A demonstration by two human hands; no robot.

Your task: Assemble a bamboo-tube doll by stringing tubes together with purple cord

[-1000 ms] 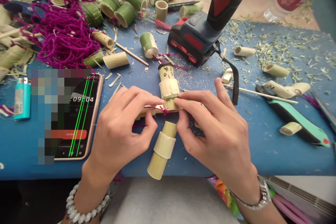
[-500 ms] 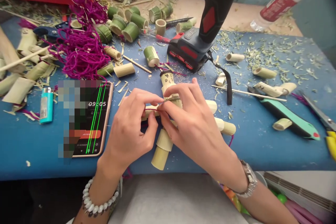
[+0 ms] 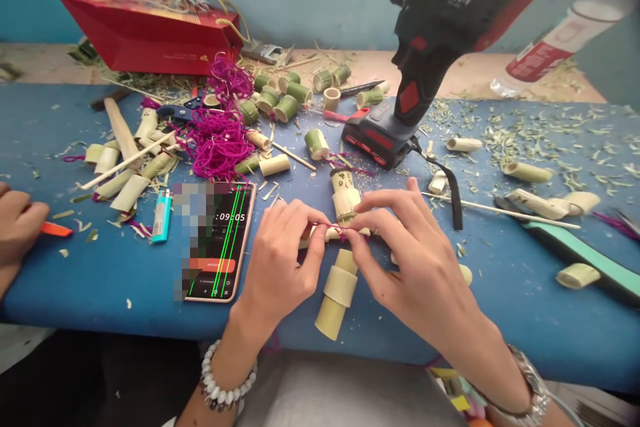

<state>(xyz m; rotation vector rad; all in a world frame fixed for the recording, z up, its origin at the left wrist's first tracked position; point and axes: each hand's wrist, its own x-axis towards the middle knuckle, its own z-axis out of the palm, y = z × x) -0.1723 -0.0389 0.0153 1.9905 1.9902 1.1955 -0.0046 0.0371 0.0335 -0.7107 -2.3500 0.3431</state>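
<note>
A figure built of pale bamboo tubes (image 3: 339, 285) lies on the blue table (image 3: 525, 307), its marked top end pointing away from me. My left hand (image 3: 285, 260) and my right hand (image 3: 410, 253) meet over its middle. Each pinches an end of a magenta string (image 3: 341, 230) wound round the joint of the tubes. Fingers of both hands are closed on the string. A thin cross piece of bamboo lies under my fingers, mostly hidden.
A cordless drill (image 3: 415, 60) stands just beyond the figure. A phone (image 3: 220, 240) showing a timer and a blue lighter (image 3: 161, 215) lie left. Magenta cord (image 3: 217, 137), green bamboo rings (image 3: 280, 103), shavings, a red bag (image 3: 145, 30). Another person's hand (image 3: 17, 223) at far left.
The camera has tilted up, showing more of the table's far side. My right hand came off the top of the figure and now pinches the string opposite my left hand.
</note>
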